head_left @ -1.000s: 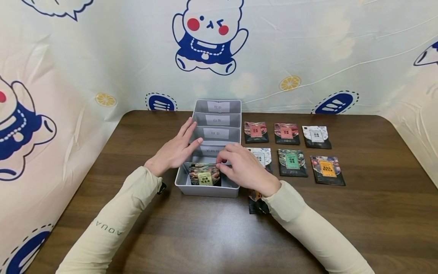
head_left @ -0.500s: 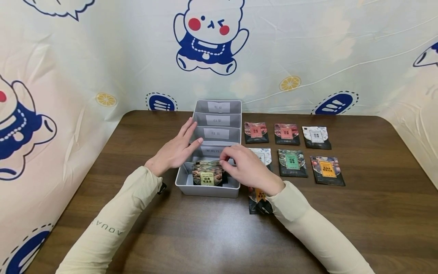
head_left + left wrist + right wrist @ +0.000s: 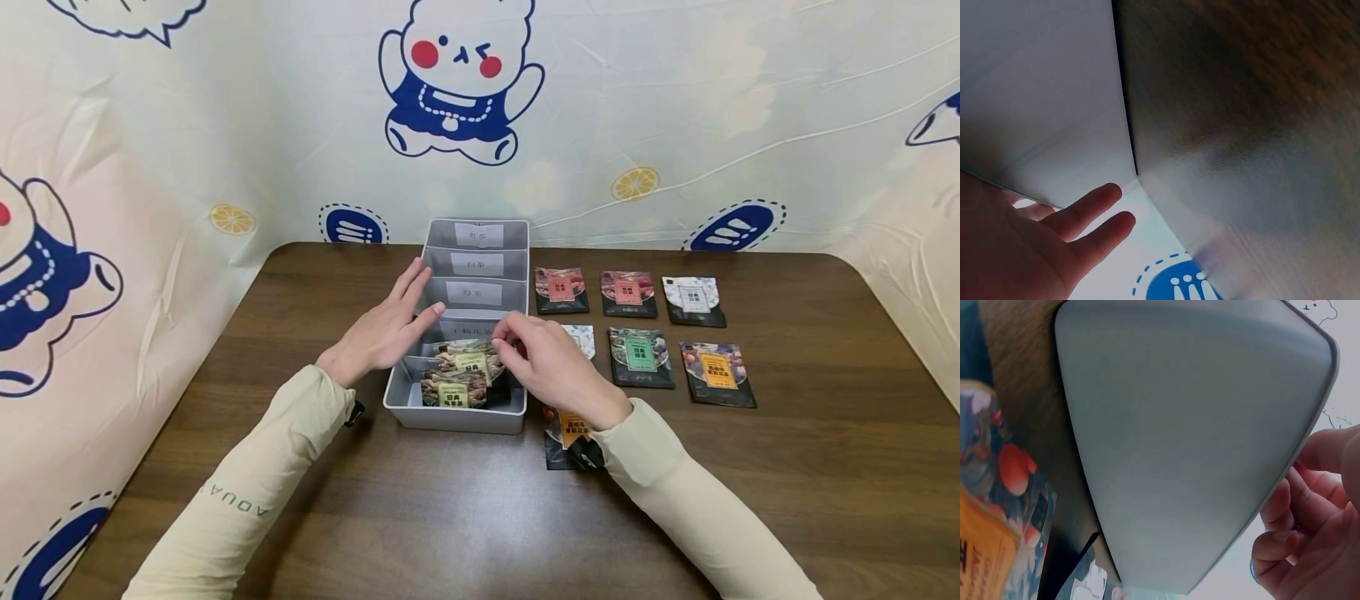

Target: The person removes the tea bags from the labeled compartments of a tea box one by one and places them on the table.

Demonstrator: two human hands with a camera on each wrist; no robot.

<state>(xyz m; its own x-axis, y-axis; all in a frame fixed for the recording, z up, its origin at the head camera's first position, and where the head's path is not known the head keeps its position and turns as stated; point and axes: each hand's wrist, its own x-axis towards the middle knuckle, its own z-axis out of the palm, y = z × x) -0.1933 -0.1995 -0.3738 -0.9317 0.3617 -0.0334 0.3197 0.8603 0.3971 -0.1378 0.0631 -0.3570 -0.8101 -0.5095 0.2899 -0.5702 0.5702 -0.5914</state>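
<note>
A long grey divided box (image 3: 457, 420) stands on the table, with labelled compartments one behind another. Two tea sachets with yellow-green labels show in its nearest part: a front sachet (image 3: 453, 393) and a rear sachet (image 3: 471, 360) leaning back behind it. My right hand (image 3: 558, 371) reaches over the box's right rim and pinches the rear sachet near its right edge; the fingertips partly hide the contact. My left hand (image 3: 378, 333) rests against the left rim with fingers extended. In the right wrist view, the box's side wall (image 3: 1191, 444) hides what the fingertips hold.
Right of the box lie two red-labelled sachets (image 3: 560, 290) (image 3: 628, 293), a white one (image 3: 693, 300), a green one (image 3: 641, 357) and an orange one (image 3: 718, 373). My right arm partly covers another white sachet (image 3: 581, 338) and an orange one (image 3: 564, 432). A printed curtain (image 3: 585, 200) hangs behind.
The sachets, earlier bunched together, now stand apart: the rear one has moved back and right with my right hand. The left hand has stayed at the rim.
</note>
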